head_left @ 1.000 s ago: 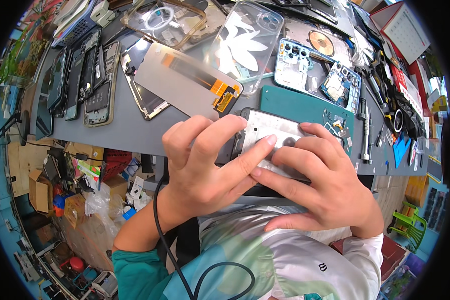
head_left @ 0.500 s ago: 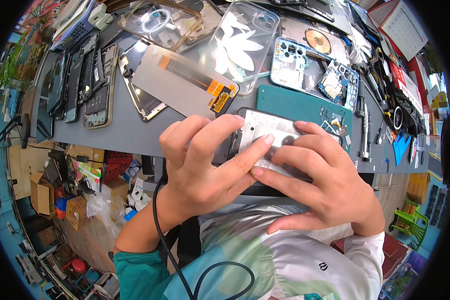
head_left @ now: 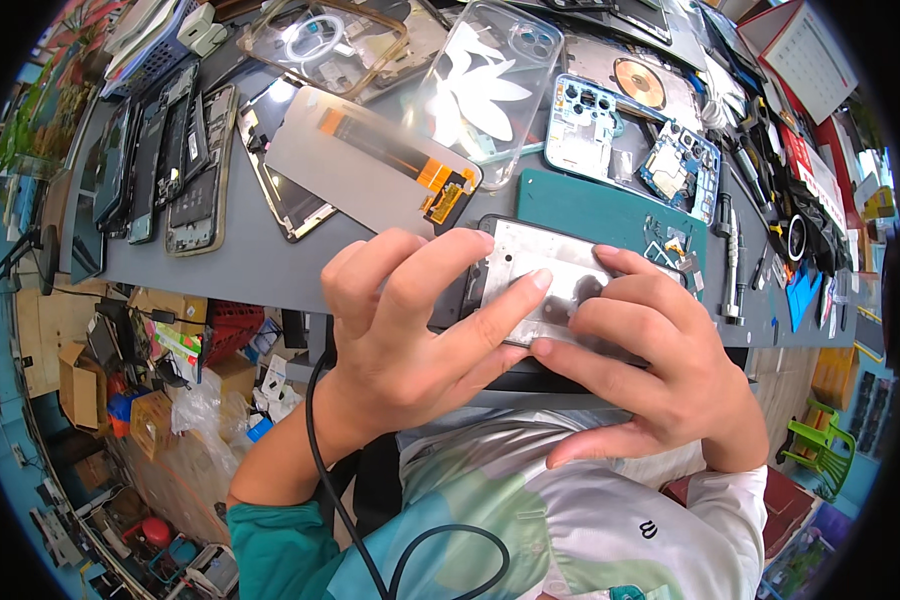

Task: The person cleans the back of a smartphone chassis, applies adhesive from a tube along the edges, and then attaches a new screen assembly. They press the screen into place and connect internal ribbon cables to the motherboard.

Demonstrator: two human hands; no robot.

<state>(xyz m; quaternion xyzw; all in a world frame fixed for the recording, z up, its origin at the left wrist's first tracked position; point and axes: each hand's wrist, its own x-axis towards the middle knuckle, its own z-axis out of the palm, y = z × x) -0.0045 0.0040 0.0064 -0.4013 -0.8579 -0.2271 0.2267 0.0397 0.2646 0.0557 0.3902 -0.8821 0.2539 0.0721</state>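
Observation:
A phone frame [head_left: 545, 244] with a bare silvery metal plate and dark edges lies at the near edge of the table, partly over a green mat [head_left: 610, 200]. My left hand [head_left: 400, 335] grips its left end, with one fingertip at the far edge and another pressed flat on the plate. My right hand [head_left: 655, 350] spans the right end, one finger at the far edge and one at the near edge, the others curled over the plate. Dark smudges or shadows show on the metal beside the right fingers. The frame's right part is hidden under that hand.
Behind the frame lie a loose display panel [head_left: 370, 150] with an orange flex cable, a clear phone case [head_left: 490, 90] and a blue phone housing [head_left: 580, 130] with boards. Small parts [head_left: 670, 240] sit on the mat. Screwdrivers [head_left: 730, 260] lie at right, opened phones [head_left: 200, 170] at left.
My right hand has slid slightly to the right along the frame, uncovering a bit more metal plate. My left hand stays nearly in place, its fingertip still on the plate.

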